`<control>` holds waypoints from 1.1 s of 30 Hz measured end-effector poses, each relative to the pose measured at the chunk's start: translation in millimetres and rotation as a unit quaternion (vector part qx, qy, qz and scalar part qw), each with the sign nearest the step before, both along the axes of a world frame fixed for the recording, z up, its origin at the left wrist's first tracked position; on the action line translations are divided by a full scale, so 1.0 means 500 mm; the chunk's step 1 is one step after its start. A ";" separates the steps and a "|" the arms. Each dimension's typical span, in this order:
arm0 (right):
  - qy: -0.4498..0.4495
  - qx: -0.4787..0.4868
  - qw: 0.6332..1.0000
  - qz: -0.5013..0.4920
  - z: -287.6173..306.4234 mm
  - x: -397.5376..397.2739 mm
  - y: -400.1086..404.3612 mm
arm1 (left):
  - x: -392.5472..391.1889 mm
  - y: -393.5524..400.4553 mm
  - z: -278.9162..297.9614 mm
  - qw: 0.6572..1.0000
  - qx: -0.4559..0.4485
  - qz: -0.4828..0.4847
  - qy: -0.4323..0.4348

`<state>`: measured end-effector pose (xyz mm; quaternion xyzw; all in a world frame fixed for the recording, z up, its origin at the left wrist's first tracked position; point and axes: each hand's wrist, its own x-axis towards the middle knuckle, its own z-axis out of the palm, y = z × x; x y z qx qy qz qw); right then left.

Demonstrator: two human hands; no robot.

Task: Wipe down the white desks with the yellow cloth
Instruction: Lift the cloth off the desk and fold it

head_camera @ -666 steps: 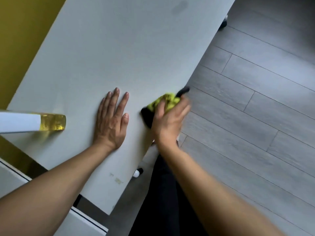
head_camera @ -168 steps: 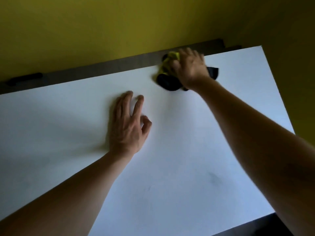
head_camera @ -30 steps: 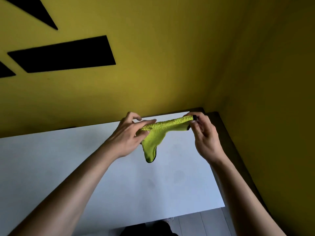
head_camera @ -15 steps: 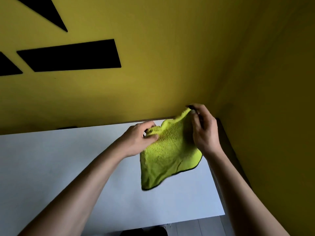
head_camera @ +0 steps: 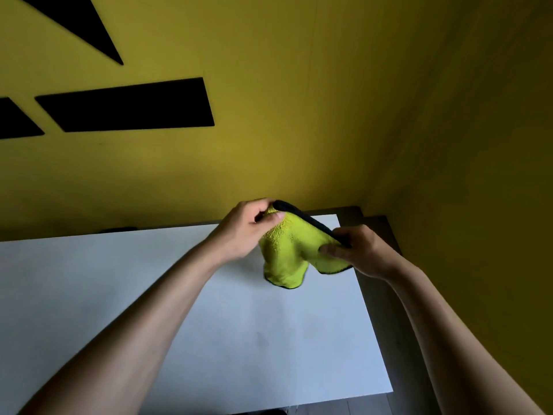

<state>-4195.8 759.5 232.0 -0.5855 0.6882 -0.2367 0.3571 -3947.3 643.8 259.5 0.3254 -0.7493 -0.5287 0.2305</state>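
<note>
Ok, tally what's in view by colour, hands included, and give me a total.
Yellow: 2, the cloth and the wall
White: 1, the desk
Black: 3, the wall shapes
Hands: 2, the left hand and the right hand, each pinching the cloth above the desk
Total: 8

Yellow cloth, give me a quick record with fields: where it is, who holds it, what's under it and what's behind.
cloth: yellow cloth, black-edged, held up in the air, lower part hanging loose
left hand: left hand pinches the upper left edge
right hand: right hand pinches the right edge
below: white desk, cloth not touching it
behind: yellow wall with black shapes
</note>
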 end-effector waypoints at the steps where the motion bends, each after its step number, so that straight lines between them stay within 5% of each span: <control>1: 0.022 -0.042 0.999 -0.024 0.002 -0.004 -0.011 | 0.001 -0.010 0.006 1.000 -0.007 0.008 0.000; 3: 0.030 -0.146 0.987 -0.066 0.019 0.001 -0.037 | 0.007 -0.029 0.018 0.998 -0.014 0.061 0.005; 5: -0.061 -0.201 0.973 -0.096 0.038 0.012 -0.062 | 0.021 -0.051 0.033 0.992 -0.011 0.127 0.021; 7: -0.146 -0.216 0.960 -0.104 0.056 0.027 -0.078 | 0.040 -0.068 0.046 0.986 0.000 0.160 0.036; 12: -0.183 -0.242 0.950 -0.073 0.054 0.063 -0.053 | 0.077 -0.046 0.018 0.980 0.068 0.167 0.080; 20: -0.169 -0.070 0.982 -0.047 -0.159 0.140 0.134 | 0.181 0.157 -0.172 0.963 0.226 0.143 0.008; 26: -0.175 0.070 0.977 -0.097 -0.290 0.190 0.201 | 0.227 0.254 -0.313 0.911 0.344 0.216 -0.066; 30: -0.129 0.056 0.981 -0.134 -0.304 0.193 0.147 | 0.201 0.218 -0.359 0.907 0.313 0.268 -0.087; 33: -0.006 0.060 0.984 -0.167 -0.322 0.192 0.101 | 0.177 0.175 -0.381 0.917 0.190 0.306 -0.173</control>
